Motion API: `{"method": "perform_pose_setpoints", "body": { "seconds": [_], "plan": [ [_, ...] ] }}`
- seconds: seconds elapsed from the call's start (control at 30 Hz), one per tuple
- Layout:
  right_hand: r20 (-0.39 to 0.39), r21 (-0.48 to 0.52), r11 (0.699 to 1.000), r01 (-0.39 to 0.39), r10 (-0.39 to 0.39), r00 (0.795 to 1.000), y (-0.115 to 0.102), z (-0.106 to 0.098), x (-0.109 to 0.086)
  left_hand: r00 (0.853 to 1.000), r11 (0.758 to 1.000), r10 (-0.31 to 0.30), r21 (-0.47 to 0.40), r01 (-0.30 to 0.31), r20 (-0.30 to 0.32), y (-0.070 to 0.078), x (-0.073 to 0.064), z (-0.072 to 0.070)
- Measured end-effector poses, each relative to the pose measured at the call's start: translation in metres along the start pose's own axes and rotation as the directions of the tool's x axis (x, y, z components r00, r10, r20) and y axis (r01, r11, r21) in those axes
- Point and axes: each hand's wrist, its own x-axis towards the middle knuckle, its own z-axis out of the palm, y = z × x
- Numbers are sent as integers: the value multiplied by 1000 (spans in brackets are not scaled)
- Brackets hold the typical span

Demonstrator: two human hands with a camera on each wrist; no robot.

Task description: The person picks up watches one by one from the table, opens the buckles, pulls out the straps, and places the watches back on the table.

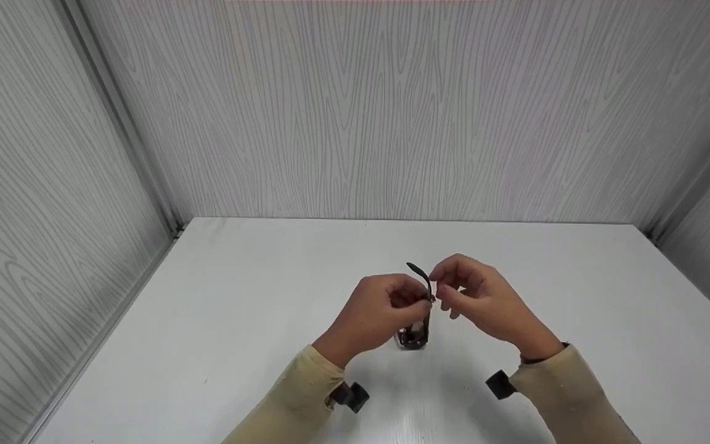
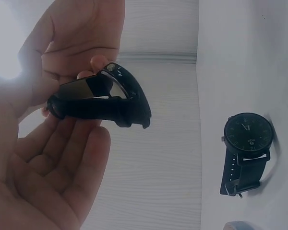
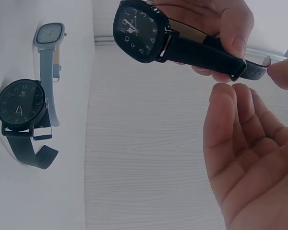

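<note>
My left hand (image 1: 370, 314) grips a black wristwatch (image 1: 413, 338) by its strap, with the case hanging low and one strap end curving up above the fingers. In the right wrist view, the watch's dark square-cornered face (image 3: 137, 32) shows pale numerals, and the black strap (image 3: 201, 51) runs toward a metal-coloured end piece. My right hand (image 1: 478, 297) is just right of the strap, its fingers loosely bent and fingertips right at the strap's end. The left wrist view shows the strap (image 2: 91, 109) looped, with fingers about it.
A round black watch (image 2: 248, 133) with a black strap lies on the white tabletop (image 1: 256, 277). Beside it in the right wrist view lies a watch with a grey-blue strap (image 3: 46, 72). Wood-grain panels (image 1: 355, 111) stand behind and at both sides.
</note>
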Motion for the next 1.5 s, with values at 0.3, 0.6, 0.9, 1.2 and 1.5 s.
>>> {"method": "perform_pose_setpoints", "body": {
  "seconds": [0.3, 0.6, 0.9, 1.2, 1.5],
  "plan": [
    [65, -112, 990, -82, 90, 994, 1, 4, 4, 997, 997, -4, -80, -2, -72, 2, 1, -3],
    [-31, -58, 997, -60, 58, 998, 2, 5, 4, 998, 992, 35, -121, -41, -49, 2, 1, -2],
    [-54, -12, 1000, -27, 27, 998, 3, 4, 5, 998, 991, -27, -132, 20, -52, -3, 3, -1],
    [-63, 30, 999, -19, 21, 998, 4, 3, 5, 993, 996, 2, -90, -13, -121, -1, 3, -3],
    [-55, 21, 1000, 1, 0, 998, 2, 4, 4, 980, 993, 16, -115, -40, -198, 1, 3, -5]
  ]
}}
